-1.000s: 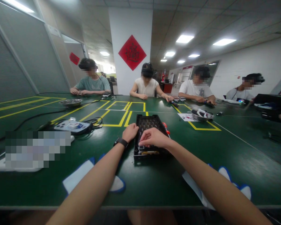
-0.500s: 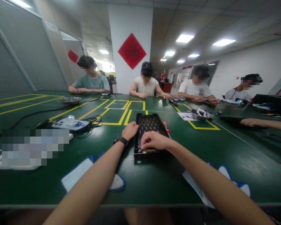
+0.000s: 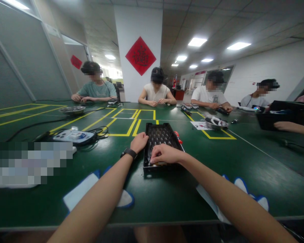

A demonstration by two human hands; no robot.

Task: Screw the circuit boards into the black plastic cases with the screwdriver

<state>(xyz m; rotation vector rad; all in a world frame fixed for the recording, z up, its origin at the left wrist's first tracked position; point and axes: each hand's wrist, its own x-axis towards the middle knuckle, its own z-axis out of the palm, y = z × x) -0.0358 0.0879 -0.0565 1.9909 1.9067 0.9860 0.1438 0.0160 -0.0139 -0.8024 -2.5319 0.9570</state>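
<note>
A black open case (image 3: 159,135) with a perforated floor lies on the green table (image 3: 167,195) in front of me. My left hand (image 3: 139,141), with a black watch at the wrist, is curled against the case's left wall. My right hand (image 3: 164,154) rests over the near end of the case, fingers bent down onto small parts inside; what they pinch is hidden. A red-handled screwdriver (image 3: 177,136) lies just right of the case.
White gloves with blue tips lie under my forearms, one left (image 3: 78,195) and one right (image 3: 243,189). A phone (image 3: 73,136) with cables sits left. Metal bowls (image 3: 215,123) (image 3: 74,109) stand farther out. Several people sit along the far side; a co-worker's hand (image 3: 283,126) holds a black case at right.
My right hand has slid a little nearer the case's near end. The co-worker's arm at right has shifted with a black case. The view has drifted slightly.
</note>
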